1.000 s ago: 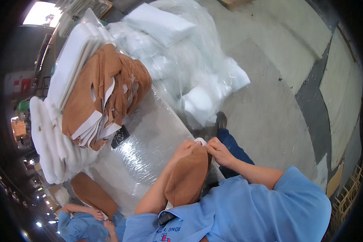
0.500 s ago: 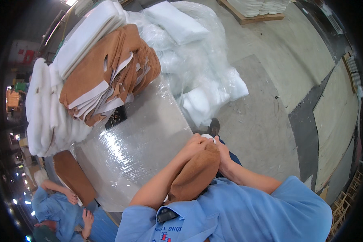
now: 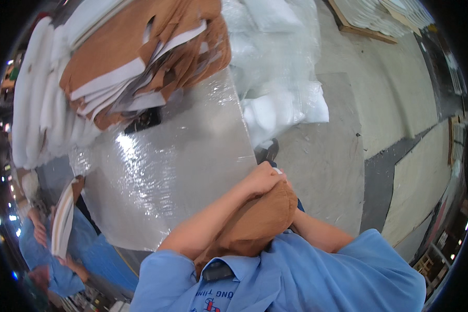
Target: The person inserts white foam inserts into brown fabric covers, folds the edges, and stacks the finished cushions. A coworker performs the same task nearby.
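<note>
A brown fabric piece [image 3: 260,223], suede-like and bulging, rests against my chest and hangs between my forearms. My left hand [image 3: 265,179] is closed over its far end, where a bit of white material [image 3: 277,170] shows at the fingers. Close beside it, my right hand [image 3: 287,180] is mostly hidden behind the fabric. Its fingers seem to meet the left ones at the same end, but their grip cannot be made out.
A plastic-covered table [image 3: 192,156] stands ahead-left, bearing stacked brown fabric pieces [image 3: 114,62] with white edges. White padding rolls [image 3: 34,99] lie left of the stack. Plastic-wrapped white padding [image 3: 281,67] sits beyond. At lower left a co-worker [image 3: 62,249] handles a brown-and-white piece [image 3: 63,218].
My view has shifted, bringing the table and stack nearer. The brown fabric has turned and now covers more of my right hand. The co-worker has lifted and tilted their piece.
</note>
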Action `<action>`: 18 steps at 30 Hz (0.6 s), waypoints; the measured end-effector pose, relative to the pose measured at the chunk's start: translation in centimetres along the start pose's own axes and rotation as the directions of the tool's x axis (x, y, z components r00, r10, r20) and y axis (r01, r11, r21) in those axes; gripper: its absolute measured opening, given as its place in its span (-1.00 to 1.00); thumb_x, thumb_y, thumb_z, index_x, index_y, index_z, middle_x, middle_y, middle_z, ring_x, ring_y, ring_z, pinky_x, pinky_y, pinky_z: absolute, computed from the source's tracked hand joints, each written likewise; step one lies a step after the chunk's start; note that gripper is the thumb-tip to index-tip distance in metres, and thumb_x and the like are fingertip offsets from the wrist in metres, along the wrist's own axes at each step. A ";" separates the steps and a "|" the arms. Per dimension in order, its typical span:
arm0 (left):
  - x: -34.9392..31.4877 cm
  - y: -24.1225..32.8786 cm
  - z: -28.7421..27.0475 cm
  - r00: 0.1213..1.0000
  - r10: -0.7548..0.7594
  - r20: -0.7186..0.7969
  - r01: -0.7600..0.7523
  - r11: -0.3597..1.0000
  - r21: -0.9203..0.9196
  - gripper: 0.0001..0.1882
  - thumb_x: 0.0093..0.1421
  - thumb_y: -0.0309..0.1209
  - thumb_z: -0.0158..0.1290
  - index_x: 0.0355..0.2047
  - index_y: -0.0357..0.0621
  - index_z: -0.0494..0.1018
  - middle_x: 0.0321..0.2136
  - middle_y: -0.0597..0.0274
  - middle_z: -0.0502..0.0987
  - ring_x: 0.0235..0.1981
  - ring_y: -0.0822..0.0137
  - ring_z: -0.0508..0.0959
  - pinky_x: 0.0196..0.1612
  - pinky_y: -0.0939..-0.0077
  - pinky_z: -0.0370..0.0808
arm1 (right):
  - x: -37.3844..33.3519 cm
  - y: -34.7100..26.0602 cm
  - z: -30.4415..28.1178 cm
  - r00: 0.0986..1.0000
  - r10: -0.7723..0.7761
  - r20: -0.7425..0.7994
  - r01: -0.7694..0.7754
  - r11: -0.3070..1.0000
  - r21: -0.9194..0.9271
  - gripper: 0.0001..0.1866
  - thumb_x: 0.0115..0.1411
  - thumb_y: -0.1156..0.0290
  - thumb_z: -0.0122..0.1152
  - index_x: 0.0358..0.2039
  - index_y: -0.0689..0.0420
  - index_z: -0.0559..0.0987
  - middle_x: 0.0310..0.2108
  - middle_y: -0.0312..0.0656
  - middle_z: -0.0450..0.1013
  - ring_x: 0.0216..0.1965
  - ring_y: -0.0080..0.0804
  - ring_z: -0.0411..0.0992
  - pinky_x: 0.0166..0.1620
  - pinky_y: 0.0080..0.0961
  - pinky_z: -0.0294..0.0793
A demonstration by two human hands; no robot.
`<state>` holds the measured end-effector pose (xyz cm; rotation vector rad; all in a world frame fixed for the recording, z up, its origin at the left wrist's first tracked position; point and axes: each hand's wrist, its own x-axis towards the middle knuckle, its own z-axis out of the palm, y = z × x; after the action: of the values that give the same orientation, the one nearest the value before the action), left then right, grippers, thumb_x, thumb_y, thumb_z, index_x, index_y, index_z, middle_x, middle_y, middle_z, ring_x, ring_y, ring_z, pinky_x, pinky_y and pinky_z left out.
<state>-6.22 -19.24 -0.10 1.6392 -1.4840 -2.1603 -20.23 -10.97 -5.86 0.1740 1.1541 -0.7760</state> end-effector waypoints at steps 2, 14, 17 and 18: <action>-0.3 0.5 -0.8 0.999 0.008 0.041 -0.009 1.000 0.016 -0.45 0.37 -0.08 0.12 -0.46 -0.45 0.58 -0.56 -0.05 0.49 -0.49 0.28 0.40 -0.34 0.19 0.43 | -0.2 -0.7 0.2 0.984 0.137 0.118 -0.146 0.987 0.070 -0.46 0.56 -0.09 -0.12 -0.02 0.14 0.60 -0.14 -0.07 0.60 -0.16 -0.21 0.60 -0.03 -0.19 0.62; -10.7 -8.2 0.3 0.936 0.224 -0.272 -0.189 0.971 0.150 -0.60 0.41 -0.03 0.10 -0.25 -0.17 0.53 -0.41 0.12 0.54 -0.36 0.15 0.52 -0.23 0.24 0.48 | -3.1 -2.4 0.6 0.929 0.320 0.187 -0.321 0.947 -0.025 -0.41 0.53 -0.18 -0.13 0.00 0.12 0.57 -0.19 -0.09 0.59 -0.14 -0.19 0.60 -0.02 -0.17 0.63; -10.7 -6.7 2.6 0.868 0.080 -0.490 -0.077 0.997 0.026 -0.67 0.45 -0.09 0.06 -0.21 -0.12 0.51 -0.43 0.02 0.57 -0.34 0.00 0.59 -0.23 0.16 0.50 | -3.6 -2.6 -0.6 0.924 0.341 0.172 -0.334 0.940 -0.069 -0.40 0.53 -0.19 -0.13 0.01 0.12 0.57 -0.19 -0.09 0.59 -0.14 -0.19 0.60 -0.02 -0.17 0.63; -10.5 -6.2 3.2 0.829 0.098 -0.550 -0.079 0.995 0.057 -0.69 0.46 -0.11 0.05 -0.21 -0.10 0.50 -0.43 -0.02 0.58 -0.33 -0.04 0.60 -0.24 0.12 0.51 | -3.7 -2.6 -0.9 0.923 0.347 0.167 -0.339 0.938 -0.077 -0.40 0.53 -0.19 -0.13 0.01 0.12 0.57 -0.19 -0.09 0.59 -0.14 -0.19 0.60 -0.02 -0.17 0.62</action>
<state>-1.14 -8.12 3.03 1.9335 -1.3726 -1.4256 -23.17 -10.75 -2.39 0.2557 0.9369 -0.4427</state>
